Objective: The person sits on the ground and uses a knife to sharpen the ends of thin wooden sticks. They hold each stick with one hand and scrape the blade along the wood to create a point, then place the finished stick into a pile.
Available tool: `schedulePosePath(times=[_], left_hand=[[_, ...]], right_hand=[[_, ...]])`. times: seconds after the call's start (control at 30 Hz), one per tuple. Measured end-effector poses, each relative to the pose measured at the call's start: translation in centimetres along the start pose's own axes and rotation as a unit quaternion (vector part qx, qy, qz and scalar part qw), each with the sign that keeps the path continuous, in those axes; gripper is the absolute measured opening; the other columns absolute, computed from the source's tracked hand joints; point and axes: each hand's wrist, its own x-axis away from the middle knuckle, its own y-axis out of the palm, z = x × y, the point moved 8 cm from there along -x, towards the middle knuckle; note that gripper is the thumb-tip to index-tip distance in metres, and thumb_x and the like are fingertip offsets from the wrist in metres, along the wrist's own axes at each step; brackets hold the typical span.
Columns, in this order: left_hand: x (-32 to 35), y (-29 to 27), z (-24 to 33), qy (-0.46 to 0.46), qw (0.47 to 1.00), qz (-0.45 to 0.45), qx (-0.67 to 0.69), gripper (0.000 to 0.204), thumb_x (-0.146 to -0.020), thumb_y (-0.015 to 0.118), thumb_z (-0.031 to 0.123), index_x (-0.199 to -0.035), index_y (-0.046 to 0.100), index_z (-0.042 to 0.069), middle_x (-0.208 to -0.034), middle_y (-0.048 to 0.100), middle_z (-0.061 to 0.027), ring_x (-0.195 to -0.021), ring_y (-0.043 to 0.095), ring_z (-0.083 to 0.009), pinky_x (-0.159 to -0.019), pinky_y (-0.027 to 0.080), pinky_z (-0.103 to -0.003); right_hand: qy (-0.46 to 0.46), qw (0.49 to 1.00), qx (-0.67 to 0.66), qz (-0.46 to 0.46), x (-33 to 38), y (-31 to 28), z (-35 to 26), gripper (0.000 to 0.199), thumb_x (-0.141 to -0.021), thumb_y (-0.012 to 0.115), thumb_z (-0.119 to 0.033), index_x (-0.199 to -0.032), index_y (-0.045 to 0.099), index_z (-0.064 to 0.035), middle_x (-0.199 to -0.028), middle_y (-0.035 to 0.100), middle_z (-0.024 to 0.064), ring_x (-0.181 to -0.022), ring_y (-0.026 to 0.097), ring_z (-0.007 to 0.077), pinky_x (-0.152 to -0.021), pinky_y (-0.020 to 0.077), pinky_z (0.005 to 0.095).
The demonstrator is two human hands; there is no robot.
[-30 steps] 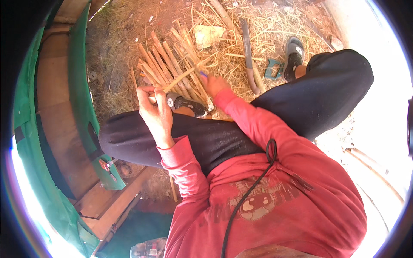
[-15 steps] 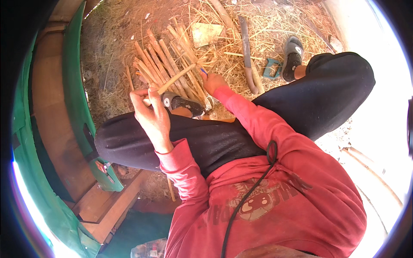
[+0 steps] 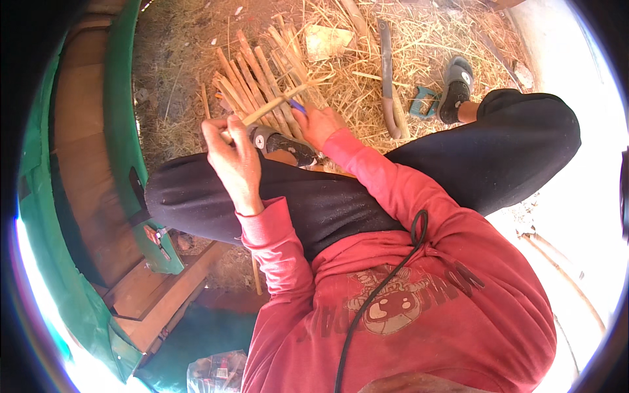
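Note:
My left hand [image 3: 234, 160] is closed around the lower end of a pale, thin wooden stick [image 3: 267, 109], which slants up and to the right over the ground. Thin curled shavings [image 3: 318, 81] stand out at the stick's far end. Against the middle of the stick, my right hand [image 3: 322, 124] is closed on a small blue-handled tool [image 3: 297, 105]; its blade, if any, cannot be made out. Beneath both hands lies a pile of split wooden sticks [image 3: 249, 75] beside my left foot.
A machete [image 3: 385, 59] with a wooden handle lies right of the pile, near a teal tool handle [image 3: 424, 101] and my right sandal [image 3: 460, 71]. A flat pale board [image 3: 327, 42] rests on scattered straw [image 3: 419, 46]. Green sheeting and a wooden bench [image 3: 164, 295] stand at left.
My right hand with the blue-handled tool has slid down the stick toward my left hand. More shavings show at the far end. The whole view has shifted slightly.

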Motion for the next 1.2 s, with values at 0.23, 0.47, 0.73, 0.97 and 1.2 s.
schedulePosePath(times=[0.23,0.47,0.73,0.97,1.2], left_hand=[[0.3,0.2,0.5,0.040,0.999,-0.005,-0.022,0.025,-0.101,0.052,0.024,-0.089,0.047,0.003,-0.058,0.042,-0.0011,-0.053,0.040,-0.0080,-0.051,0.036,-0.027],[0.0,-0.3,0.2,0.008,1.000,0.016,-0.014,0.024,-0.100,0.054,0.022,-0.089,0.047,0.003,-0.058,0.043,-0.0045,-0.055,0.041,-0.0106,-0.053,0.038,-0.029],[0.0,0.0,1.5,0.042,0.999,0.005,-0.021,0.029,-0.101,0.054,0.029,-0.089,0.047,0.003,-0.059,0.040,-0.0041,-0.058,0.037,-0.0109,-0.054,0.037,-0.030],[0.1,0.0,1.5,0.018,0.998,0.038,-0.053,0.036,-0.101,0.054,0.034,-0.085,0.049,0.003,-0.059,0.041,-0.0063,-0.056,0.038,-0.0127,-0.053,0.038,-0.032],[0.4,-0.5,1.6,0.014,0.996,0.042,-0.077,0.037,-0.101,0.054,0.036,-0.085,0.049,0.003,-0.054,0.041,-0.0090,-0.053,0.038,-0.0150,-0.052,0.040,-0.033]], right_hand=[[0.056,0.996,-0.045,-0.052,0.4,-0.8,0.1,0.044,-0.098,0.048,-0.041,-0.097,0.064,-0.0011,-0.077,0.065,0.0282,-0.072,0.065,0.0463,-0.068,0.0520,0.0540],[0.052,0.994,0.080,-0.060,-0.6,0.9,0.8,0.031,-0.099,0.047,-0.032,-0.104,0.064,-0.0059,-0.084,0.067,0.0238,-0.078,0.067,0.0416,-0.067,0.0544,0.0501],[0.119,0.984,0.107,-0.081,-0.9,2.9,6.2,0.036,-0.099,0.046,-0.032,-0.103,0.065,-0.0024,-0.088,0.068,0.0235,-0.085,0.067,0.0418,-0.071,0.0551,0.0486],[0.072,0.995,-0.057,-0.031,0.0,0.3,0.4,0.045,-0.099,0.047,-0.042,-0.098,0.062,0.0004,-0.079,0.065,0.0310,-0.077,0.064,0.0489,-0.070,0.0517,0.0545],[0.127,0.991,0.022,-0.047,-0.5,2.7,3.8,0.047,-0.100,0.043,-0.043,-0.102,0.063,-0.0006,-0.086,0.066,0.0296,-0.084,0.065,0.0474,-0.077,0.0517,0.0535]])
